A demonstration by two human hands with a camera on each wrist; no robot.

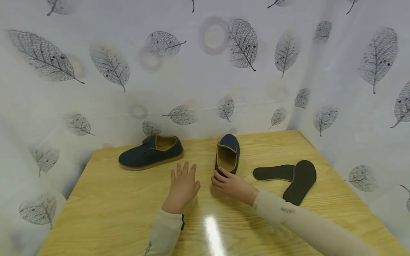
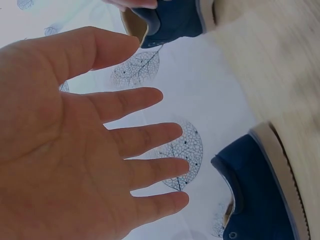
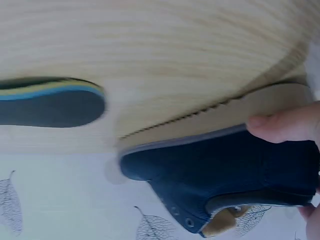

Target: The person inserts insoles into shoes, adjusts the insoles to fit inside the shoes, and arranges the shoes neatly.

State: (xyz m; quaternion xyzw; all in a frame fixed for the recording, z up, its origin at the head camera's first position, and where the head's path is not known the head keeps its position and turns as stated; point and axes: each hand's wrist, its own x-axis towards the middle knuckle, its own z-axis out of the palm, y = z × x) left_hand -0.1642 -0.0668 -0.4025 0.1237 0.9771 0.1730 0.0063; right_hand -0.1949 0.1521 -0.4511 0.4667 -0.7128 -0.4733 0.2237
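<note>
A dark blue lace-up shoe (image 1: 230, 141) points away from me at the middle back of the table. My right hand (image 1: 235, 186) grips it round the heel; in the right wrist view the thumb (image 3: 280, 125) lies along one side above the pale sole, with other fingers partly seen behind the heel. My left hand (image 1: 182, 188) hovers over the table with its fingers spread, palm bare in the left wrist view. Beyond it, the matching shoe (image 1: 137, 157) sits upright with its toe to the left.
To the right of the gripped shoe lie two dark insoles, one insole (image 1: 272, 173) partly under the other insole (image 1: 302, 181). The wooden table (image 1: 105, 213) ends against a white leaf-print curtain (image 1: 198, 81) at the back and sides.
</note>
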